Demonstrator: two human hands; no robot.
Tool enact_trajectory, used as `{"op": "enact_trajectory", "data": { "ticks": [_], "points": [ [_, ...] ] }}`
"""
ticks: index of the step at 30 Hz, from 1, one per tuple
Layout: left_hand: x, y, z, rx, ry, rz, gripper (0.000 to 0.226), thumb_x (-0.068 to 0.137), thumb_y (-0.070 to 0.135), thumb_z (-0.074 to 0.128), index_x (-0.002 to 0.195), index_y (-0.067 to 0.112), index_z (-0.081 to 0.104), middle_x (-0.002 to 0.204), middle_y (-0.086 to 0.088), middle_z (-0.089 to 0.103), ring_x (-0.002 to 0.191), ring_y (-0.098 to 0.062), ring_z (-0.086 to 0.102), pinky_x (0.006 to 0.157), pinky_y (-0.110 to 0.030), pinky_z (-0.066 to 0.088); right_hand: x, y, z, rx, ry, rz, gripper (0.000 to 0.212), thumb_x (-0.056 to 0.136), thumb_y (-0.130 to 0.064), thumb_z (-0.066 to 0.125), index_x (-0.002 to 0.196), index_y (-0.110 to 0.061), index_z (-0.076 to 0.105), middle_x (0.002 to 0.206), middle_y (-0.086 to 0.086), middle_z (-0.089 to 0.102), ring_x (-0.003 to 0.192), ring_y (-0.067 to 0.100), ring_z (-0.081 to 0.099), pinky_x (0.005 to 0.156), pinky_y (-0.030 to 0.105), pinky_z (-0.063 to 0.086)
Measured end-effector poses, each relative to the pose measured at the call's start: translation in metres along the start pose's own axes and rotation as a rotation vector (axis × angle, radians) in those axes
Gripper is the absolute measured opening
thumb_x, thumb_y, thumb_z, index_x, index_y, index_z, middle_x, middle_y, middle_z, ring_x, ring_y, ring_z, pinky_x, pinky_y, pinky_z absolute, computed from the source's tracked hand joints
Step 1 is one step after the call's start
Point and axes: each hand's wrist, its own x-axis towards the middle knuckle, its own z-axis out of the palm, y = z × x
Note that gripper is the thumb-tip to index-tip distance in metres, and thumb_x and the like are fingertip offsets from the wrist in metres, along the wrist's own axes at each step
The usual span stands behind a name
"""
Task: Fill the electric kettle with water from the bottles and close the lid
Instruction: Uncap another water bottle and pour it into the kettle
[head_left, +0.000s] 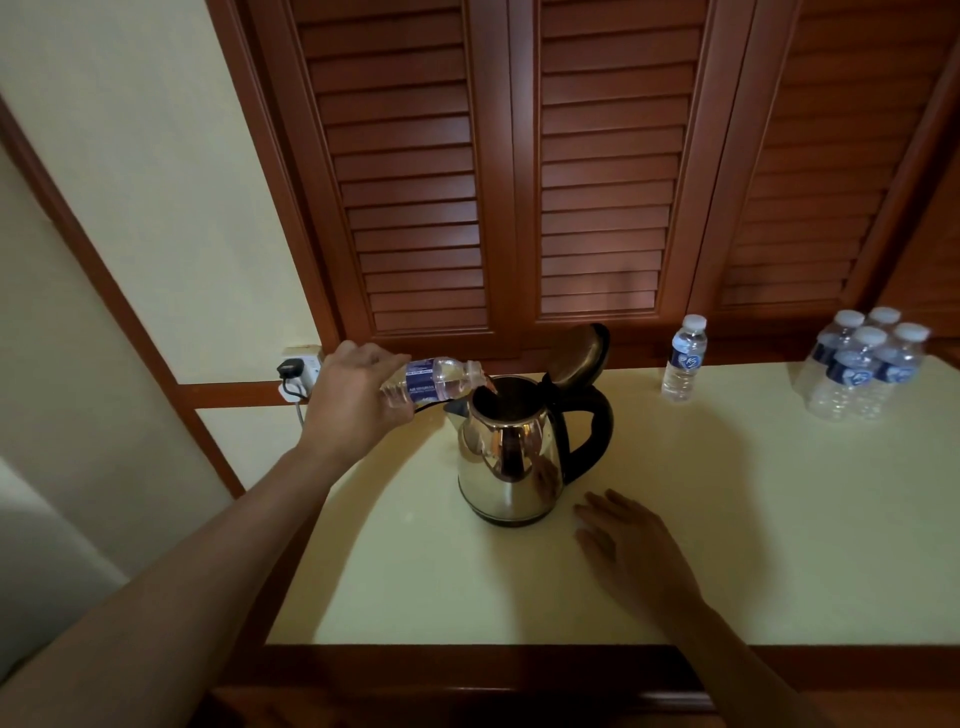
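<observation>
Pouring was in hand: left hand (353, 395), fingers grasping the tilted bottle (431, 379), tipped it into the open kettle (509, 452) near the counter's (727, 519) back edge. Its neighbour, the right hand (628, 545), lay released, flat. Next, probably the spare bottle (684, 358), then the lid (576, 358).

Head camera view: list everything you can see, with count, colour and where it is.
kettle: one, shiny steel with black handle, middle of the table
kettle lid: one, dark, hinged up open above the handle
tilted bottle: one, clear with blue label, mouth over the kettle's opening
standing bottle: one, clear, white cap, behind and right of the kettle
bottle group: several, four white caps show, table's far right
table: one, cream top, brown wooden edge
louvred doors: three panels, reddish brown, behind the table
wall socket: one, white, black plug in it, left wall
left hand: grips the tilted bottle
right hand: fingers spread, by the kettle's base
</observation>
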Motion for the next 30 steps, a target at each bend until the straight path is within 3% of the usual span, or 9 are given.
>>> {"op": "enact_trajectory", "data": {
  "ticks": [15,23,30],
  "points": [
    [0.0009,-0.0029,0.0009,0.026,-0.004,0.027,0.057,0.070,0.023,0.088,0.122,0.011,0.070,0.103,-0.006,0.070,0.093,-0.027,0.054,0.074,-0.039,0.044,0.0008,-0.0008,-0.0006,-0.016,-0.018,0.005,0.054,0.093,-0.053,0.032,0.132,-0.030,0.062,0.144,-0.007,0.054,0.140,0.018,0.042,0.115,0.037,0.030],
    [0.0032,-0.0009,-0.0003,0.030,0.008,0.031,0.055,0.071,0.019,0.087,0.123,0.012,0.069,0.104,-0.005,0.069,0.094,-0.027,0.053,0.074,-0.039,0.044,0.0008,0.0024,0.0020,-0.025,-0.006,-0.003,0.042,0.094,-0.045,0.044,0.129,-0.031,0.063,0.142,-0.007,0.055,0.138,0.018,0.043,0.113,0.034,0.030],
    [0.0035,0.0010,-0.0011,0.036,-0.003,0.053,0.060,0.068,0.023,0.091,0.123,0.011,0.069,0.104,-0.005,0.069,0.093,-0.028,0.053,0.074,-0.040,0.045,0.0001,0.0026,0.0018,-0.036,-0.019,-0.013,0.043,0.096,-0.046,0.040,0.131,-0.032,0.060,0.145,-0.009,0.052,0.140,0.016,0.040,0.115,0.035,0.030]
  ]
}}
